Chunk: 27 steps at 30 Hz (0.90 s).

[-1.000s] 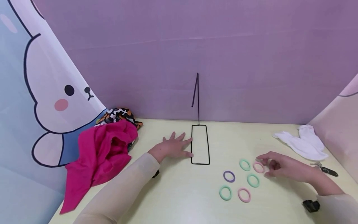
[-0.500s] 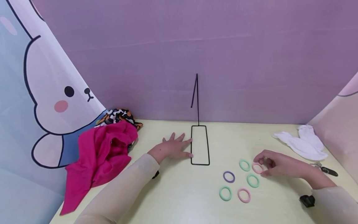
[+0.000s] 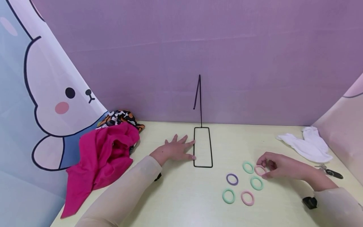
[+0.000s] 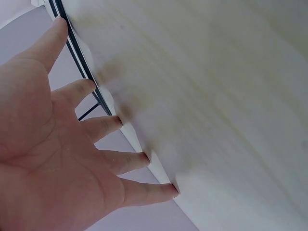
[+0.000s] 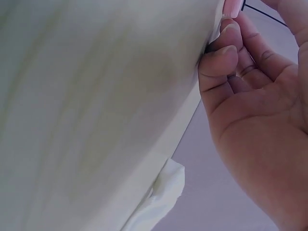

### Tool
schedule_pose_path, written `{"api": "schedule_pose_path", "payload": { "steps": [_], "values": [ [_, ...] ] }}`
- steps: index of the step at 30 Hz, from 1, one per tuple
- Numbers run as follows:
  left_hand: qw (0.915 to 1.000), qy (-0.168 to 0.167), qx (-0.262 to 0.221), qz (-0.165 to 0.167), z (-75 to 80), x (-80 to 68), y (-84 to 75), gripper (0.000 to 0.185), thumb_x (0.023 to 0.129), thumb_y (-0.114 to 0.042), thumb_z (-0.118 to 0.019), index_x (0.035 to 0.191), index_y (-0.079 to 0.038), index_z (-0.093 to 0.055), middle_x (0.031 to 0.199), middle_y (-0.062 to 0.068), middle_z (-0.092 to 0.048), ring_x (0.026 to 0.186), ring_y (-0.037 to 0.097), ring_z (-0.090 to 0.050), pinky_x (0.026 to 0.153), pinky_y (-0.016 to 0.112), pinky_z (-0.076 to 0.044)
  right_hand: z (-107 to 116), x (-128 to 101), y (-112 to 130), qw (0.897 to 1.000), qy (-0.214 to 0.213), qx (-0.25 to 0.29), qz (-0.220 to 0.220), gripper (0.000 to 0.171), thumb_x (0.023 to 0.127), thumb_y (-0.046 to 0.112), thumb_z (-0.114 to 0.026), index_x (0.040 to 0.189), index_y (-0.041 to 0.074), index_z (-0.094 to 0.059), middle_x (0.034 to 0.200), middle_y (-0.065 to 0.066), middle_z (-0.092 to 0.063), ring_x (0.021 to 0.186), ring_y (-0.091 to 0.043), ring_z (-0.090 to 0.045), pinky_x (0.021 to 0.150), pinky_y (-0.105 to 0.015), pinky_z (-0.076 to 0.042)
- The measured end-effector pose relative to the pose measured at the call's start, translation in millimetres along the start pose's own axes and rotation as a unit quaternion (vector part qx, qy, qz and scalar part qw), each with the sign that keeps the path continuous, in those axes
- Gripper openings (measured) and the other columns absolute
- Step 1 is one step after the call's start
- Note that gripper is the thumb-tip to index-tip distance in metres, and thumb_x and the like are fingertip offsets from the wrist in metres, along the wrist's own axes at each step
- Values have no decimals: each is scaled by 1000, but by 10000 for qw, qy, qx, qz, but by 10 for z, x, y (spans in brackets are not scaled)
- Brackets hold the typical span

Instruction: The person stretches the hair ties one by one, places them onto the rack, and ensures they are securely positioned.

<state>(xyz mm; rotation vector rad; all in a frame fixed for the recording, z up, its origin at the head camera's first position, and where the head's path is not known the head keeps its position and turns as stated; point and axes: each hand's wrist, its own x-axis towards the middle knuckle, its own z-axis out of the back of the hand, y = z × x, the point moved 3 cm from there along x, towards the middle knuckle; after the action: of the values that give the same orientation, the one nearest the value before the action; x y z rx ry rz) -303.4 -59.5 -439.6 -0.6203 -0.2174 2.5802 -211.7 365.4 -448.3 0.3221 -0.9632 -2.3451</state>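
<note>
The right hand (image 3: 279,168) curls over a pink hair ring (image 3: 260,170), fingertips pinching its edge where it lies on the pale yellow table (image 3: 181,201) — whether it has left the surface I cannot tell. The left hand (image 3: 175,149) lies flat with fingers spread, its fingertips touching the left side of the black wire stand's (image 3: 203,147) rectangular base.

As a judgement: the work looks to be at its very beginning. The stand's upright hook (image 3: 197,91) carries nothing, and all six rings are on the table to the right of the base — a purple ring (image 3: 232,179), three green rings (image 3: 256,183) and a second pink ring (image 3: 247,197) lie untouched near the pinched one.

The head view alone gives the layout (including a magenta cloth (image 3: 102,160) at the left and a white cloth (image 3: 309,145) at the far right). The left wrist view confirms what it only suggests: the fingers (image 4: 103,126) are straight and fanned, tips against the table beside the wire (image 4: 79,57). The right wrist view shows bent fingers (image 5: 224,55) closing at the table, with a sliver of pink at the top edge.
</note>
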Motion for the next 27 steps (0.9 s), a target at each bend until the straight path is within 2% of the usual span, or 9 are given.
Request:
{"api": "schedule_pose_path", "payload": {
  "steps": [7,13,18,23,27],
  "values": [
    [10000,9,-15,0,17,-21,-15,84,101,-73,-53,171,-41,-19,184,3,-1,167,52,5,124,85,-5,-27,21,14,9997,-203,-141,47,31,88,15,-88,112,13,-67,87,-1,-64,76,-9,-57,64,-20,-48],
    [10000,-27,-32,7,-1,-17,-17,84,101,-74,-52,171,-41,-19,184,4,-3,167,52,3,125,84,-7,-31,21,11,9996,-211,-161,89,37,88,16,-89,117,11,-66,92,-1,-64,75,-11,-58,64,-20,-49],
    [10000,-43,-46,-14,-13,-6,-5,84,101,-75,-51,171,-41,-19,184,3,-3,167,52,3,125,84,-6,-30,12,11,9996,-146,-197,107,35,89,18,-88,116,13,-66,89,0,-63,76,-8,-56,63,-21,-48],
    [10000,-45,-40,-27,-14,2,9,85,100,-76,-52,171,-42,-19,184,3,-2,167,52,5,125,84,-5,-50,30,10,9982,-296,-408,318,29,88,17,-88,109,17,-68,85,3,-63,74,-7,-57,62,-19,-48],
    [10000,-22,-32,-27,-12,9,15,85,100,-76,-52,171,-43,-18,184,2,-1,167,52,6,125,85,-4,-64,49,21,9969,-407,-589,322,27,87,17,-89,105,18,-68,83,8,-62,73,-4,-56,62,-18,-49]
  ]
}}
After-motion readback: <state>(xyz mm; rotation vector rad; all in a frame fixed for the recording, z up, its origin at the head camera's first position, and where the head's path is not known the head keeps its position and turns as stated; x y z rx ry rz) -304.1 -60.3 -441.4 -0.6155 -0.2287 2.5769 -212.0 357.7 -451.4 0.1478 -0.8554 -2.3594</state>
